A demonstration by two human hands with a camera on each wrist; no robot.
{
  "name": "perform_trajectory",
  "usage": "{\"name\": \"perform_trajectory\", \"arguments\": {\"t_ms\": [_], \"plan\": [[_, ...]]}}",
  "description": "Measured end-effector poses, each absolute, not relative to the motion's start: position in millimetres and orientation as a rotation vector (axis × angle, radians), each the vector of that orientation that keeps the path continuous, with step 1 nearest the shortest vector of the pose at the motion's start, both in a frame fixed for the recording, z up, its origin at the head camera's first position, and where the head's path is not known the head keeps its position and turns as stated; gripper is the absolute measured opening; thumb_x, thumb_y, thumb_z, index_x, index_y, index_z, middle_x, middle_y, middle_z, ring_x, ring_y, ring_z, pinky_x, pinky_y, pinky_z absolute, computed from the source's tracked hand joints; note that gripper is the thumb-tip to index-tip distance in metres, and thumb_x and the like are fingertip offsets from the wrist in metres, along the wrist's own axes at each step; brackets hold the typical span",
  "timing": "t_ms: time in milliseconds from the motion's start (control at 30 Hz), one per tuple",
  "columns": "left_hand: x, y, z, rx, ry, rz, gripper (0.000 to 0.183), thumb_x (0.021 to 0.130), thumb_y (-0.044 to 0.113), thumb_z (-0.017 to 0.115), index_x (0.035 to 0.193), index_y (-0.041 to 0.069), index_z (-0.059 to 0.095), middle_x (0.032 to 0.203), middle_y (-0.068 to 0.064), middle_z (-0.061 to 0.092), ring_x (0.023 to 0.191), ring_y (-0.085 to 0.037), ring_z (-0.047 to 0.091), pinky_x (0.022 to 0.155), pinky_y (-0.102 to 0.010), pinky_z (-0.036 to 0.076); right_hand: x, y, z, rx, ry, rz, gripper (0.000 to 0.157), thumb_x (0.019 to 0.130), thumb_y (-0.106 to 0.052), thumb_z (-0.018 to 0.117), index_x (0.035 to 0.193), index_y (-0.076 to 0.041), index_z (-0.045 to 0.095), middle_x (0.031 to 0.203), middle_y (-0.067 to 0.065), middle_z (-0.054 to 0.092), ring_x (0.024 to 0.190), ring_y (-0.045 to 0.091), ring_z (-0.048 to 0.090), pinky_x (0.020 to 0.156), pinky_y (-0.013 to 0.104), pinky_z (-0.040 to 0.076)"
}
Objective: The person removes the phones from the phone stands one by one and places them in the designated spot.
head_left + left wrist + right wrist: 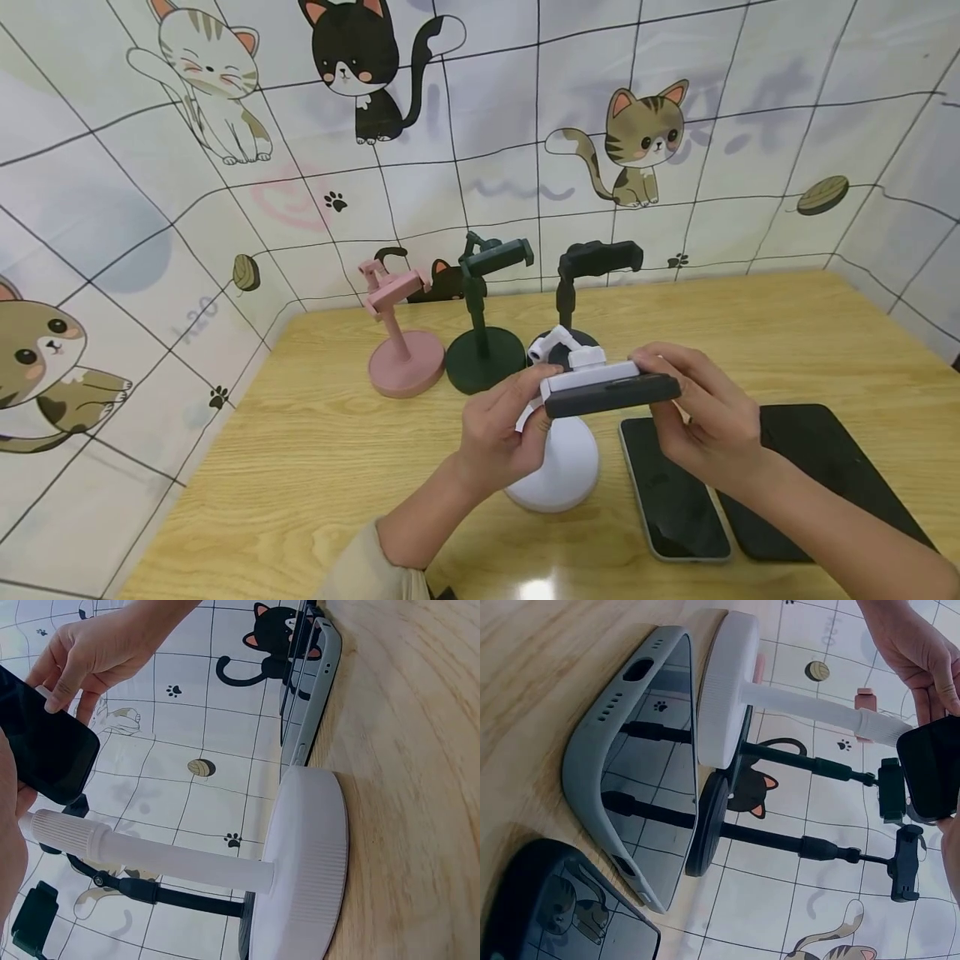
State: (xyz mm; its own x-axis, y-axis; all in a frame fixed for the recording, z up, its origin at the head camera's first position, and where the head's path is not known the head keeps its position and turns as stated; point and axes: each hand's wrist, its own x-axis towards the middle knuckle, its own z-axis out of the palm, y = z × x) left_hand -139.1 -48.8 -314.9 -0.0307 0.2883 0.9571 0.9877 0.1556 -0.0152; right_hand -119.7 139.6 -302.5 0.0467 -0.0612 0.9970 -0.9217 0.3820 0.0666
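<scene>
A white phone stand (558, 471) rises from its round base on the table, its pole (187, 859) upright. At its top, a black phone (611, 396) lies against the white holder (592, 377), screen side toward the person. My left hand (495, 425) grips the left end of holder and phone, thumb below and a finger above. At the opposite end my right hand (708, 412) pinches the holder's clamp by the phone's edge; in the left wrist view its thumb presses a small white piece (43, 691) there.
Behind stand a pink phone stand (405, 362), a dark green one (486, 358) and a black one (600, 258). Right of the white base lie a phone with a light frame (675, 500) and a black tablet (817, 475). A cat-print sheet (495, 183) hangs behind the table.
</scene>
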Motion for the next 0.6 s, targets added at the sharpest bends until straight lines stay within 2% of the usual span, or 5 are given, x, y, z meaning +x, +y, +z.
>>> {"name": "perform_trajectory", "arguments": {"t_ms": [267,367,433,500,600], "plan": [[-139.9,-50.1,-314.8,-1.307,-1.510,-0.950,0.021,0.088,0.003,0.046,0.100,-0.011,0.055,0.089,-0.018,0.064,0.080,-0.019,0.065,0.074,-0.026,0.050,-121.3,138.4,-303.5,0.973,-1.367,0.861,0.022,0.089,-0.012,0.056,0.096,0.008,0.064,0.078,0.023,0.059,0.072,0.020,0.055,0.043,0.017,0.028],[-139.6,-50.1,-314.3,-1.311,-1.513,-0.954,0.021,0.088,0.003,0.047,0.101,-0.011,0.055,0.089,-0.018,0.064,0.081,-0.020,0.065,0.075,-0.026,0.050,-120.9,139.1,-305.0,0.966,-1.378,0.862,0.023,0.089,-0.012,0.057,0.096,0.008,0.064,0.079,0.023,0.059,0.074,0.020,0.056,0.052,0.012,0.038],[-139.5,-50.2,-314.1,-1.314,-1.519,-0.952,0.021,0.088,0.004,0.047,0.101,-0.011,0.055,0.089,-0.018,0.064,0.080,-0.019,0.065,0.075,-0.026,0.050,-120.1,139.6,-306.6,0.960,-1.393,0.862,0.024,0.089,-0.013,0.057,0.096,0.008,0.064,0.080,0.023,0.059,0.076,0.020,0.057,0.064,0.011,0.044],[-139.4,-50.6,-314.0,-1.317,-1.527,-0.949,0.021,0.089,0.005,0.048,0.102,-0.011,0.054,0.090,-0.018,0.064,0.081,-0.019,0.066,0.075,-0.025,0.050,-119.0,140.1,-308.1,0.957,-1.412,0.860,0.024,0.089,-0.014,0.056,0.096,0.009,0.064,0.081,0.024,0.060,0.079,0.019,0.058,0.075,0.012,0.045],[-139.9,-52.0,-313.7,-1.327,-1.542,-0.932,0.022,0.089,0.006,0.049,0.103,-0.010,0.054,0.089,-0.017,0.064,0.080,-0.018,0.065,0.074,-0.025,0.050,-116.1,140.2,-309.0,0.940,-1.450,0.847,0.027,0.089,-0.016,0.056,0.096,0.009,0.063,0.084,0.023,0.061,0.083,0.020,0.060,0.080,0.014,0.044]]}}
